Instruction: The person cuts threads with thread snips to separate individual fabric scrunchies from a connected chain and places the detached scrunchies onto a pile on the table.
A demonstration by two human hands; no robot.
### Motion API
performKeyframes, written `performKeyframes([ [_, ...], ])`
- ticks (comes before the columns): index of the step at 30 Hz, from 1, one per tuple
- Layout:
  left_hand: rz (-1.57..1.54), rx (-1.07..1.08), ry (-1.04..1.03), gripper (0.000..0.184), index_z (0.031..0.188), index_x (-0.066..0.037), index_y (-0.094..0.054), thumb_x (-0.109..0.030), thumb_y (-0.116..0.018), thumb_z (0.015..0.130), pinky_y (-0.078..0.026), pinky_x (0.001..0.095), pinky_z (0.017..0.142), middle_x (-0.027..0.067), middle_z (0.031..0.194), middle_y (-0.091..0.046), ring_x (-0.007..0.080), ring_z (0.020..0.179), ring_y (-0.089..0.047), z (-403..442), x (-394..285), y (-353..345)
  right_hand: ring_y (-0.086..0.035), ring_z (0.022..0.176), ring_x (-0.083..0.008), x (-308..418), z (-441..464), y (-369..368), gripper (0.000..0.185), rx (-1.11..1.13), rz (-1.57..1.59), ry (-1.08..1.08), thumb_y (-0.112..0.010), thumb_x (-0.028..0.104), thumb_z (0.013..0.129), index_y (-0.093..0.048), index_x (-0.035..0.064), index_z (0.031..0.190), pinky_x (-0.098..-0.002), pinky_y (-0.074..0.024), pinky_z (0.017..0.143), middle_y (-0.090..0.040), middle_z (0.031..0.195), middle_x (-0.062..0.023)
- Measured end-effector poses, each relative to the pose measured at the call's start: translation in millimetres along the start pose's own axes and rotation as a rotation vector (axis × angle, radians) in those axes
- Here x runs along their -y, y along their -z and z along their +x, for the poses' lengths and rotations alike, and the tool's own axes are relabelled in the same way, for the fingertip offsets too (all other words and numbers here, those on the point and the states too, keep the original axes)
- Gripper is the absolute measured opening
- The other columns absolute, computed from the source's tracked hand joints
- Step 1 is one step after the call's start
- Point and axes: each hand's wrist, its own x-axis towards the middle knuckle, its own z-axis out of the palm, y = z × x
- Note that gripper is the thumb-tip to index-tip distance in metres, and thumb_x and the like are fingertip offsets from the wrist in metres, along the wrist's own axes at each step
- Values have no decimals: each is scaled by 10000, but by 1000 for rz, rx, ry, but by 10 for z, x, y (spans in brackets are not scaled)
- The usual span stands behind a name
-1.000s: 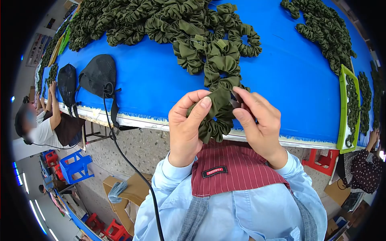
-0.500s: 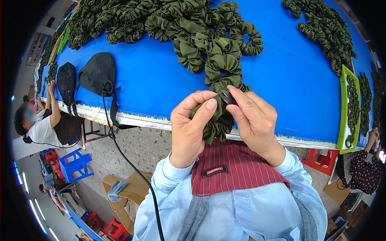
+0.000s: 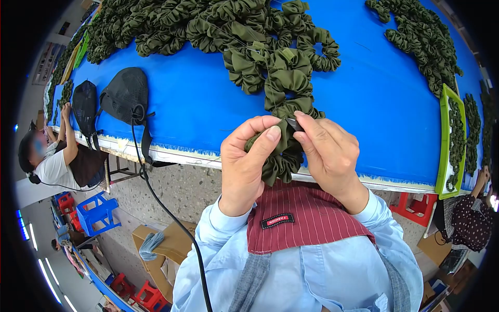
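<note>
Gathered green fabric is pinched between the thumb and fingers of my left hand [image 3: 248, 156], over the table's front edge. My right hand [image 3: 328, 151] closes on a small dark metal tool [image 3: 294, 125], which looks like thread snips; its tip touches the fabric beside my left fingertips. Below the fingers hangs a green scrunchie [image 3: 282, 165]. A string of joined green scrunchies [image 3: 289, 83] runs from my hands up to a large heap of them [image 3: 156, 26]. Thin threads lie across the upper part of the string.
Two black mesh bags [image 3: 125, 96] lie at the left of the blue table [image 3: 364, 114]. At the right are another scrunchie heap [image 3: 423, 47] and a green-rimmed tray [image 3: 444, 145]. A co-worker [image 3: 57, 156] sits at the left, another [image 3: 470, 221] at the far right. A black cable [image 3: 171, 213] hangs down.
My right hand has moved left with the dark tool, bringing it against the fabric. The tool's blades showed apart half a second ago and now look closed together. My left hand has shifted slightly right.
</note>
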Motion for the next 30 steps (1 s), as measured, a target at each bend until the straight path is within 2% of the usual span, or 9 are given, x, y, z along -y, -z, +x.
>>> performKeyframes([
  [4,-17,14,24,176,1021,12,-619,-34,-616,851,-441,172,722,48,905,-631,70,767,-541,5,-9,15,-539,598,-139,27,37,75,249,71,144,-195,-674,29,773,-626,-42,1007,-246,-441,527,-623,772,-91],
  [8,14,21,80,176,998,10,-619,-20,-635,826,-436,175,695,34,877,-620,69,741,-534,-7,-29,36,-518,658,-98,29,118,62,247,-79,916,-671,-677,26,777,-615,-34,1009,-218,-430,574,-624,795,-65],
  [9,14,23,82,176,998,10,-619,-20,-635,826,-436,175,695,34,877,-620,69,741,-534,-10,-31,45,-518,658,-98,18,116,69,247,-80,914,-671,-677,26,777,-615,-34,1009,-218,-430,574,-624,795,-65],
  [13,168,116,-84,150,945,1,-626,11,-640,796,-425,185,657,21,829,-590,80,697,-517,4,-59,115,-496,688,-97,-52,106,90,287,290,1077,-708,-644,102,754,-606,-10,1015,-185,-389,619,-622,854,-69],
  [18,371,139,-242,129,903,-12,-633,29,-631,780,-412,202,629,22,801,-557,96,674,-499,22,-106,181,-460,626,-68,-114,117,0,195,294,1223,-590,-686,22,763,-616,-17,941,-187,-392,571,-618,837,-33],
  [23,588,45,-427,117,879,-16,-639,36,-612,779,-400,211,625,39,828,-556,117,683,-496,12,-98,189,-440,558,-81,-76,98,121,171,347,727,-509,-686,1,721,-624,1,880,-200,-376,518,-601,813,-28],
  [24,587,44,-428,117,879,-16,-639,36,-612,779,-400,211,625,39,828,-556,117,683,-496,16,-87,198,-440,558,-81,-55,88,119,171,349,727,-508,-686,1,721,-624,1,880,-200,-376,518,-601,813,-28],
  [28,868,94,-704,111,876,-15,-635,32,-598,782,-396,221,637,61,876,-560,137,718,-502,61,-17,249,-513,592,-129,74,60,61,169,114,307,-29,-677,-55,681,-626,22,823,-214,-384,496,-585,779,-36],
  [30,805,86,-665,111,873,-13,-633,34,-597,780,-398,226,648,66,885,-560,142,732,-503,37,-9,224,-513,587,-134,93,30,15,175,83,266,30,-678,-50,672,-628,23,823,-221,-386,488,-582,775,-38],
])
